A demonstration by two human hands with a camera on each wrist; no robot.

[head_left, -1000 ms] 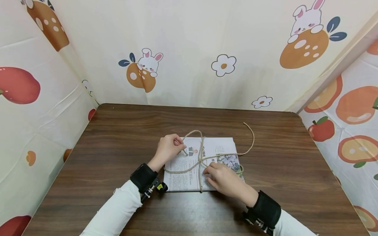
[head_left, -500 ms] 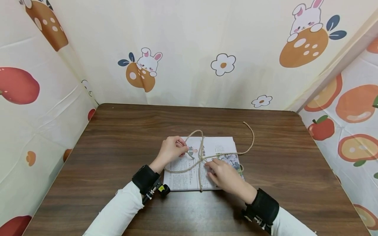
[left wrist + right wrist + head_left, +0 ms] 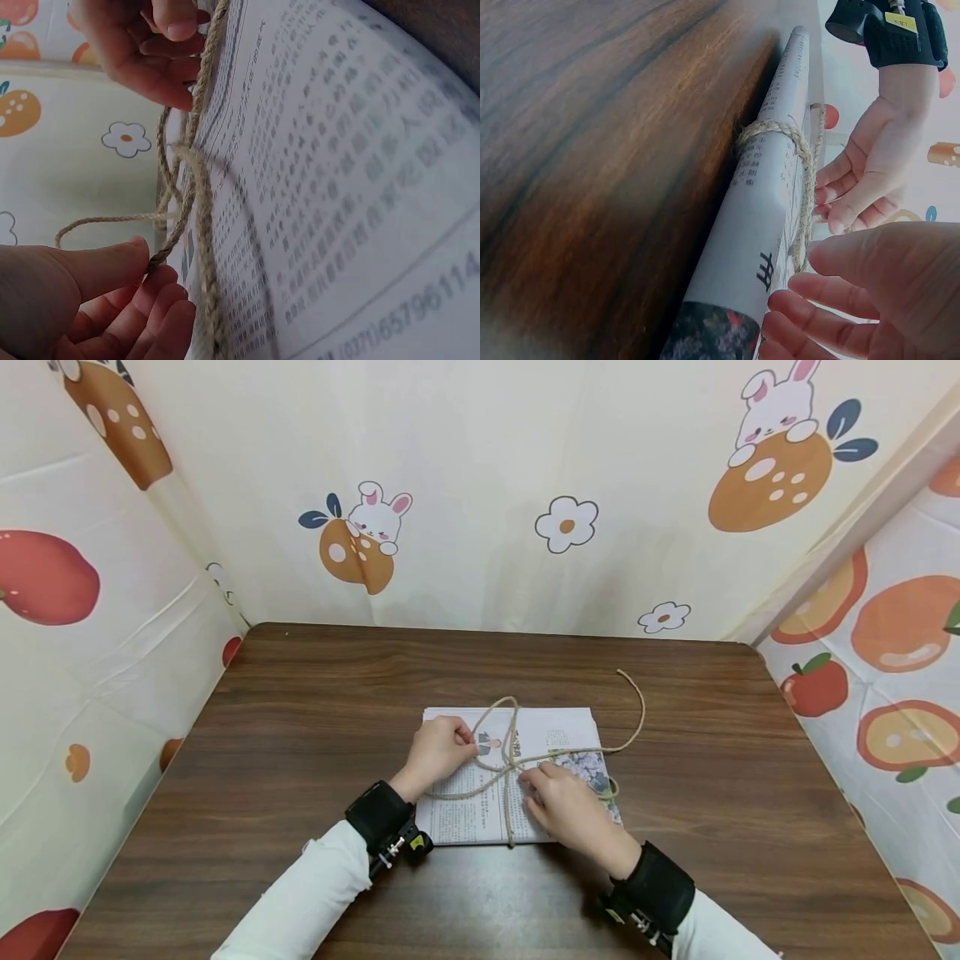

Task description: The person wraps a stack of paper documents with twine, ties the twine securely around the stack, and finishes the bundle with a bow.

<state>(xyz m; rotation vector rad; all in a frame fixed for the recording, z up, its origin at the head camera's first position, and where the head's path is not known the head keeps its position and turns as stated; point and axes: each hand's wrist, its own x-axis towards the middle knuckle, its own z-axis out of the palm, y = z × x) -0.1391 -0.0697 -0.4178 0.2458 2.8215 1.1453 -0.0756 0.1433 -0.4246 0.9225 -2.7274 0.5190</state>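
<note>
On the table point(image 3: 337, 693), we see a flat stack of newspapers point(image 3: 472, 820) with a rope point(image 3: 510, 766) running around it and crossing near its middle. Our left hand point(image 3: 438, 750) pinches the rope between thumb and fingers, left of that crossing; our right hand point(image 3: 573, 810) lies over the stack's right part, fingers loosely bent beside the rope, and we cannot tell whether they grip it. We judge the rope light, limp and rough, unlikely to slip, best pinched close to the crossing or by the free tail curving past the stack. The newspapers look soft and easily creased at the edges, so we would hold them flat-handed or by their folded side.
</note>
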